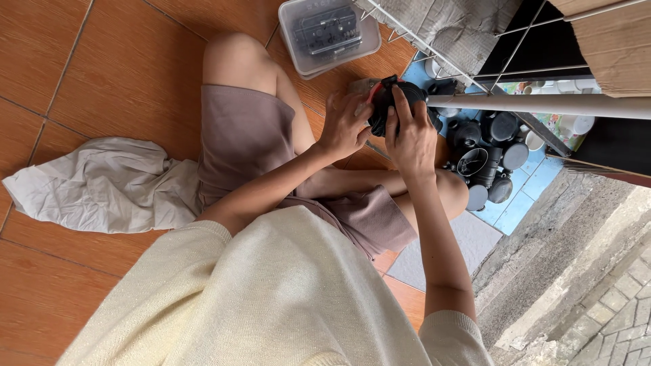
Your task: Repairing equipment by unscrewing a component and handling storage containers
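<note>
Orange-brown floor tiles lie under a seated person whose left hand and right hand both close around a round black plastic part with a red edge, held above the knees. Beyond the hands sits a cluster of similar black round parts; above the left hand, a clear lidded plastic box. How much work on the held part is done cannot be told: fingers cover most of it.

clear plastic box, crumpled cloth, wire rack
</note>
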